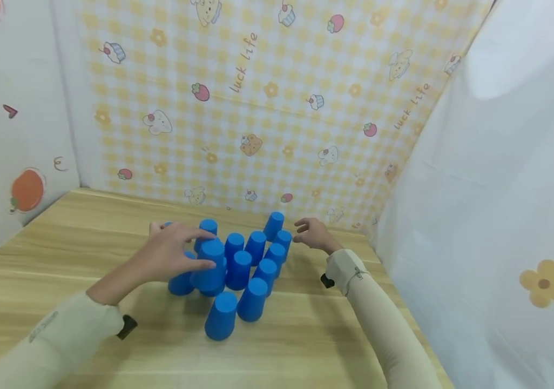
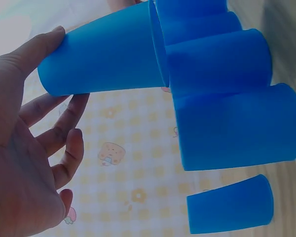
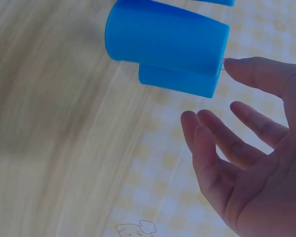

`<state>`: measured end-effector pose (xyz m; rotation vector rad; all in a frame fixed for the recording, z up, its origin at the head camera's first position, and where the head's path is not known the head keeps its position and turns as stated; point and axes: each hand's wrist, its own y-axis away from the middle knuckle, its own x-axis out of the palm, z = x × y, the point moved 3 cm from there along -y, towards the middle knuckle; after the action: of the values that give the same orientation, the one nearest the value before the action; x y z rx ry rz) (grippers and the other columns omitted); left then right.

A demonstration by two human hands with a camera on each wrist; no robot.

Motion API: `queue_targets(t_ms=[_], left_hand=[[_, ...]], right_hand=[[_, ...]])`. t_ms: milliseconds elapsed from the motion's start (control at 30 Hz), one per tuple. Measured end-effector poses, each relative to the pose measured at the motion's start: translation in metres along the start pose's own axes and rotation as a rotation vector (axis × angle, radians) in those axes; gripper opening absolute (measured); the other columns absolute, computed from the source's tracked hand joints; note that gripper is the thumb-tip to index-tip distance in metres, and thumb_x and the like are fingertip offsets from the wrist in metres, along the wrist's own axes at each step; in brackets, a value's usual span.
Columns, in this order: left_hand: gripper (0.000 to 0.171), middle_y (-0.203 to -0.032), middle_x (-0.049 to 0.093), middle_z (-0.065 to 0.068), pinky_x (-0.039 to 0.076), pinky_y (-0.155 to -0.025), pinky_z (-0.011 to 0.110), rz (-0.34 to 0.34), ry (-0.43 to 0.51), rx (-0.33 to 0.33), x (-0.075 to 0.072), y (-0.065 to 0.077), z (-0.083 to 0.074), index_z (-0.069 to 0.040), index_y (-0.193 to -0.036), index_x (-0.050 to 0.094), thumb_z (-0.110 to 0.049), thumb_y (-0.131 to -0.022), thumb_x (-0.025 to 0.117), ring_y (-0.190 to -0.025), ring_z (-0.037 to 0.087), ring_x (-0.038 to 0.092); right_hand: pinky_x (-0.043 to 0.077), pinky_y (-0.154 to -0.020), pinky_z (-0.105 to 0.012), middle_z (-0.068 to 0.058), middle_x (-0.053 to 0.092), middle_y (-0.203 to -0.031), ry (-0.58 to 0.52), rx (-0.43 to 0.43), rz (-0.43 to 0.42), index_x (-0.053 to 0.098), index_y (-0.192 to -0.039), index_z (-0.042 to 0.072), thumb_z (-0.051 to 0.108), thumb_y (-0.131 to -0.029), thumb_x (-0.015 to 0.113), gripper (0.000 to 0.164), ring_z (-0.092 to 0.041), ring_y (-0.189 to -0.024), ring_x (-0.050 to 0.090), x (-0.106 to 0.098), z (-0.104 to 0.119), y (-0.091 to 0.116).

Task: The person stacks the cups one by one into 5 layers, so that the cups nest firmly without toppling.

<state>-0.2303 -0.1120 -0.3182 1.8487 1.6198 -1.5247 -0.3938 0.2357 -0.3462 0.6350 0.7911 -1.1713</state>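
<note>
Thumb and fingers of my left hand [image 1: 167, 251] pinch the narrow base of an upside-down blue cup [image 1: 209, 270]. In the left wrist view this held cup [image 2: 106, 54] has its rim at the tops of other cups, overlapping them. More blue cups stand mouth-down below and around it, among them a front cup [image 1: 221, 317] and a back cup [image 1: 274, 226]. Beside the far right end of the group, my right hand [image 1: 314, 234] hovers with relaxed, spread fingers and holds nothing. A blue cup [image 3: 167, 37] lies just past its thumb in the right wrist view.
The cups stand on a wood-grain table [image 1: 160, 351], some in a slanting row along the right. A yellow checked cloth [image 1: 277, 124] hangs behind the table. White sheets close off the left side and the right side [image 1: 476, 216].
</note>
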Motion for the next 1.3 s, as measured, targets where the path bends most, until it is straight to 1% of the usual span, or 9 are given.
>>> queue_targets(t_ms=[267,433,533,667,800,1000,1100,1167,1300], left_hand=[[0.058,-0.112,0.071,0.0,0.023,-0.078,0.045,0.038,0.021,-0.011,-0.005,-0.028,-0.006,-0.019,-0.124,0.069,-0.054,-0.079,0.078,-0.094,0.021,0.057],[0.058,-0.115,0.071,0.0,0.024,-0.085,0.051,0.061,0.033,-0.018,-0.006,-0.052,-0.01,-0.02,-0.127,0.067,-0.055,-0.081,0.077,-0.101,0.024,0.059],[0.058,-0.116,0.07,0.0,0.022,-0.095,0.06,0.079,0.035,-0.033,-0.004,-0.068,-0.012,-0.02,-0.127,0.066,-0.053,-0.081,0.077,-0.11,0.026,0.059],[0.058,-0.119,0.069,0.001,0.016,-0.101,0.064,0.111,0.024,-0.07,0.002,-0.086,-0.016,-0.02,-0.129,0.065,-0.052,-0.082,0.076,-0.118,0.028,0.058],[0.062,-0.124,0.067,0.004,0.018,-0.099,0.062,0.143,0.016,-0.112,0.01,-0.102,-0.02,-0.019,-0.134,0.062,-0.053,-0.084,0.074,-0.12,0.028,0.056],[0.06,-0.129,0.065,0.006,0.002,-0.108,0.072,0.158,0.034,-0.168,0.022,-0.125,-0.021,-0.021,-0.136,0.06,-0.05,-0.085,0.074,-0.127,0.032,0.051],[0.057,-0.128,0.066,0.005,0.004,-0.108,0.071,0.162,0.044,-0.167,0.027,-0.135,-0.019,-0.019,-0.132,0.062,-0.046,-0.084,0.077,-0.126,0.031,0.053],[0.055,-0.127,0.066,0.005,0.008,-0.107,0.067,0.173,0.048,-0.17,0.03,-0.141,-0.017,-0.018,-0.13,0.063,-0.044,-0.084,0.078,-0.124,0.029,0.054],[0.053,-0.129,0.065,0.007,0.007,-0.106,0.067,0.186,0.068,-0.204,0.036,-0.152,-0.012,-0.016,-0.13,0.063,-0.041,-0.086,0.077,-0.124,0.031,0.053]], right_hand=[[0.057,-0.08,-0.049,-0.025,0.061,-0.129,-0.048,-0.002,0.024,0.056,-0.134,0.002,0.012,-0.087,0.074,0.051,-0.038,-0.106,0.066,-0.002,0.003,0.013],[0.058,-0.082,-0.047,-0.022,0.063,-0.127,-0.05,-0.031,-0.004,0.058,-0.132,0.002,0.009,-0.086,0.074,0.049,-0.037,-0.109,0.065,0.002,0.003,0.014],[0.058,-0.082,-0.044,-0.021,0.064,-0.125,-0.052,-0.056,-0.027,0.059,-0.13,0.002,0.009,-0.086,0.075,0.047,-0.036,-0.11,0.064,0.005,0.002,0.014],[0.058,-0.08,-0.046,-0.02,0.064,-0.125,-0.078,-0.062,-0.025,0.059,-0.13,0.003,0.009,-0.085,0.076,0.049,-0.036,-0.106,0.066,0.007,0.0,0.015],[0.057,-0.08,-0.049,-0.02,0.063,-0.127,-0.101,-0.057,-0.005,0.058,-0.132,0.004,0.006,-0.084,0.077,0.052,-0.035,-0.103,0.066,0.005,-0.004,0.017],[0.057,-0.081,-0.049,-0.021,0.062,-0.129,-0.1,-0.065,0.014,0.057,-0.134,0.004,0.005,-0.084,0.077,0.054,-0.033,-0.102,0.068,0.002,-0.004,0.021],[0.058,-0.082,-0.045,-0.021,0.061,-0.13,-0.11,-0.083,0.009,0.056,-0.135,0.004,0.006,-0.085,0.077,0.055,-0.032,-0.102,0.068,0.004,-0.002,0.02],[0.057,-0.085,-0.043,-0.022,0.06,-0.131,-0.127,-0.094,0.006,0.055,-0.136,0.004,0.006,-0.085,0.077,0.056,-0.033,-0.105,0.067,0.007,0.0,0.019],[0.056,-0.089,-0.043,-0.023,0.058,-0.133,-0.165,-0.108,-0.01,0.054,-0.136,0.002,0.005,-0.085,0.077,0.056,-0.037,-0.109,0.065,0.013,0.002,0.019]])
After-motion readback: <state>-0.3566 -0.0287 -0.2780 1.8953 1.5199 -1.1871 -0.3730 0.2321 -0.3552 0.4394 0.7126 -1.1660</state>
